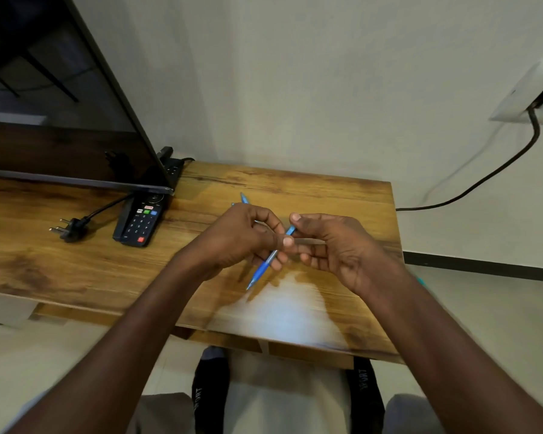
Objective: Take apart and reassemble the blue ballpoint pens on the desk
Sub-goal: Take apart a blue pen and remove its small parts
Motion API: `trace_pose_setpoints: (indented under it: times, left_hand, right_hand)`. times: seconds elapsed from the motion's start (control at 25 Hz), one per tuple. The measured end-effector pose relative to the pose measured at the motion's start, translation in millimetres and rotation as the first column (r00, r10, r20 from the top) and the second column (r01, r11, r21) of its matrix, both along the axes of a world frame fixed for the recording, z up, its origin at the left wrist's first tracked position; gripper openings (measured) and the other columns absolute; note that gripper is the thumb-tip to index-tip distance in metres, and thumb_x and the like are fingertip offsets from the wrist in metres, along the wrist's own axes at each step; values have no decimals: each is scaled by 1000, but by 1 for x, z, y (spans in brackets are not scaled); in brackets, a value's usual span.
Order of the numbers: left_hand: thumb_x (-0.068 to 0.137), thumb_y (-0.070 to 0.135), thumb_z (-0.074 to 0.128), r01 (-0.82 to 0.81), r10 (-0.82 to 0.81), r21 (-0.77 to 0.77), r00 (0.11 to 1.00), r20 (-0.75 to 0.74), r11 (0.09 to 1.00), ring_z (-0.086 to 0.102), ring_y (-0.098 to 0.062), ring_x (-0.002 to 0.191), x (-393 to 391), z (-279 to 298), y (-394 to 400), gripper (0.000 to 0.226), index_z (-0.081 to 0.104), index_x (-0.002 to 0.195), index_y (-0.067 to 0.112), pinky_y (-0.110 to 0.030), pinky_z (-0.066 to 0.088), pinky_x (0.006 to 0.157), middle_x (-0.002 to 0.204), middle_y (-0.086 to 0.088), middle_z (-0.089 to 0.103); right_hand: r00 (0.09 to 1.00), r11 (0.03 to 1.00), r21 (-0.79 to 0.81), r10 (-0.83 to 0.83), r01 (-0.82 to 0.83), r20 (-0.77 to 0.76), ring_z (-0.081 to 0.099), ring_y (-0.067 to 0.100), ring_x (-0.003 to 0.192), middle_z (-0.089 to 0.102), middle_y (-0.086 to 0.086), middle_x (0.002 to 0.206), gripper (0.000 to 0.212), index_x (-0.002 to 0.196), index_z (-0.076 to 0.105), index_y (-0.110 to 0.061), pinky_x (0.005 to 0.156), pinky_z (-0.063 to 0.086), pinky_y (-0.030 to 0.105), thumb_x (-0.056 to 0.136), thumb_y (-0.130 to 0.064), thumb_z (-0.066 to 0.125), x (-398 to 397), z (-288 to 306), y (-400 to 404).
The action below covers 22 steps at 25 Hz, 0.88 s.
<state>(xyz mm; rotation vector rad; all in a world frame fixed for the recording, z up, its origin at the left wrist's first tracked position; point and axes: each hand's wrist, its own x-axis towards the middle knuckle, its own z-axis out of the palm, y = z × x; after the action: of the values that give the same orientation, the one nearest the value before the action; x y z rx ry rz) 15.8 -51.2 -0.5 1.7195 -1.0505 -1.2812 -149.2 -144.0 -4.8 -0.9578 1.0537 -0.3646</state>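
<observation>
A blue ballpoint pen [263,268] is held slantwise above the wooden desk [76,264], its tip pointing down towards me. My left hand [239,239] grips the pen's middle with curled fingers. My right hand [329,242] pinches the pen's upper end between thumb and fingers. More blue pen parts [244,198] lie on the desk just beyond my left hand, mostly hidden by it.
A black remote control [140,222] lies left of my hands, under the edge of a dark screen [60,120]. A loose black plug [68,230] with its cord sits further left. A wall socket [533,95] with a cable is at the right. The desk's right edge is close to my right hand.
</observation>
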Motion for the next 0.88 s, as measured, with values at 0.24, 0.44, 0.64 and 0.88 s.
trace_pose_setpoints:
  times: [0.24,0.44,0.64,0.88]
  left_hand:
    - [99,11,70,130,-130,-1,991,-6,991,77,-25,73,0,0,2,16,69,113,4,-26,57,56,88,-17,80]
    - [107,11,56,179,-178,8,984,-26,984,68,-20,65,0,3,1,12,65,114,6,-32,60,57,77,-10,68]
    - [111,18,48,145,-140,81,988,-64,986,45,-8,56,-9,6,0,16,58,120,8,-24,44,49,76,-2,52]
    - [112,33,48,90,-90,68,996,5,994,26,-7,48,-22,4,-4,21,63,125,27,-21,23,42,64,4,38]
  right_hand:
    - [996,998,2,-58,58,-67,75,18,80,77,6,82,11,91,77,-10,57,53,25,91,-20,81,0,-6,-1]
    - [994,989,113,-92,98,-55,75,15,81,77,2,75,11,88,76,-12,60,54,26,93,-21,79,2,-8,-1]
    - [979,981,-10,-195,195,-65,73,12,73,78,5,79,9,86,77,-10,60,53,26,91,-16,81,6,-7,3]
    - [971,968,72,-240,240,-11,73,14,81,78,2,82,11,89,77,-10,63,54,23,92,-20,80,0,-5,-5]
